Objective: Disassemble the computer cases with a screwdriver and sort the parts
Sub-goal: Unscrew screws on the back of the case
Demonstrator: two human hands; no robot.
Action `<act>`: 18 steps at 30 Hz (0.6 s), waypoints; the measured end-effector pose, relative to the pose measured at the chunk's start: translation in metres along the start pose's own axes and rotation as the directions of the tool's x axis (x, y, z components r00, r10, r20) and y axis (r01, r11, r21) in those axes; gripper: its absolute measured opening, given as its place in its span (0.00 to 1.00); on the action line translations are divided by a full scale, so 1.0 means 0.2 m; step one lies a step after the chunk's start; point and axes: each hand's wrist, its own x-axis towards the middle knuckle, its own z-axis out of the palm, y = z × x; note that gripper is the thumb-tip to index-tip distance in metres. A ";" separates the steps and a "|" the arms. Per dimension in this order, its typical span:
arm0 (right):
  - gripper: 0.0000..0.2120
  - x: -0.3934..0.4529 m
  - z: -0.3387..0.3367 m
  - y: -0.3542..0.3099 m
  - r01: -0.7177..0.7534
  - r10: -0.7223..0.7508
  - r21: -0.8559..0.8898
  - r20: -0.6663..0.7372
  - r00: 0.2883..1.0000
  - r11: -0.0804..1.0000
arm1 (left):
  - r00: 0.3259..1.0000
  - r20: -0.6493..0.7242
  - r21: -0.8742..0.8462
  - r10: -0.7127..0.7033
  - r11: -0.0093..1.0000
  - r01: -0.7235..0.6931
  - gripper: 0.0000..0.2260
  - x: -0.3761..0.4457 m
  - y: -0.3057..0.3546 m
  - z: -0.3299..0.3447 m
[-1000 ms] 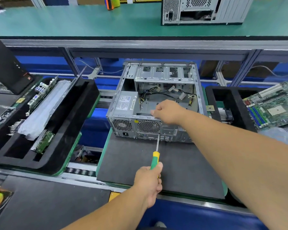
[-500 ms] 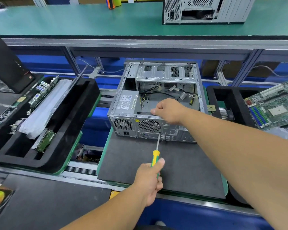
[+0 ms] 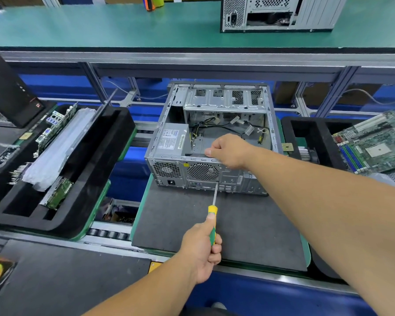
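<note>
Bench: green-topped shelf (image 3: 100, 26) runs across the back, beyond both your hands, with a second grey perforated case (image 3: 276, 13) standing on it.
Tray, left of your left hand: black foam tray (image 3: 114, 156) holding green circuit boards (image 3: 57, 195) on edge; nothing in it touches your arm.
Left hand (image 3: 201, 249): curled tight round the yellow-and-green-handled screwdriver (image 3: 212, 222), its tip at a screw just below the round fan grille (image 3: 202, 172).
Slip risk: the shaft leans, so I judge the tip could cam out and skate across the rear ports.
Case: open grey steel computer case (image 3: 214, 142) on the dark grey mat (image 3: 226, 224), straight ahead of your left hand.
Right hand (image 3: 230, 151): gripping the case's top rear rim, directly above the tip; a jump upward could catch your knuckles.
Loose screw: once freed, it may roll off the mat.
Right of your right hand: green motherboard (image 3: 372, 144) lying tilted.
</note>
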 end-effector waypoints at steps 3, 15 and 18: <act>0.24 0.00 0.00 0.00 0.000 0.000 0.009 -0.004 1.000 1.000 | 0.980 -0.147 0.094 0.132 0.989 -0.119 0.14 0.03 -0.01 -0.01; 0.26 0.00 0.00 0.00 -0.019 0.019 0.026 -0.004 1.000 0.999 | 0.996 0.053 -0.019 -0.066 0.998 0.067 0.20 -0.01 0.02 0.03; 0.26 0.00 0.00 0.00 -0.019 0.020 0.030 -0.009 1.000 0.999 | 0.960 -0.193 0.280 0.201 0.949 -0.142 0.18 0.03 0.00 0.03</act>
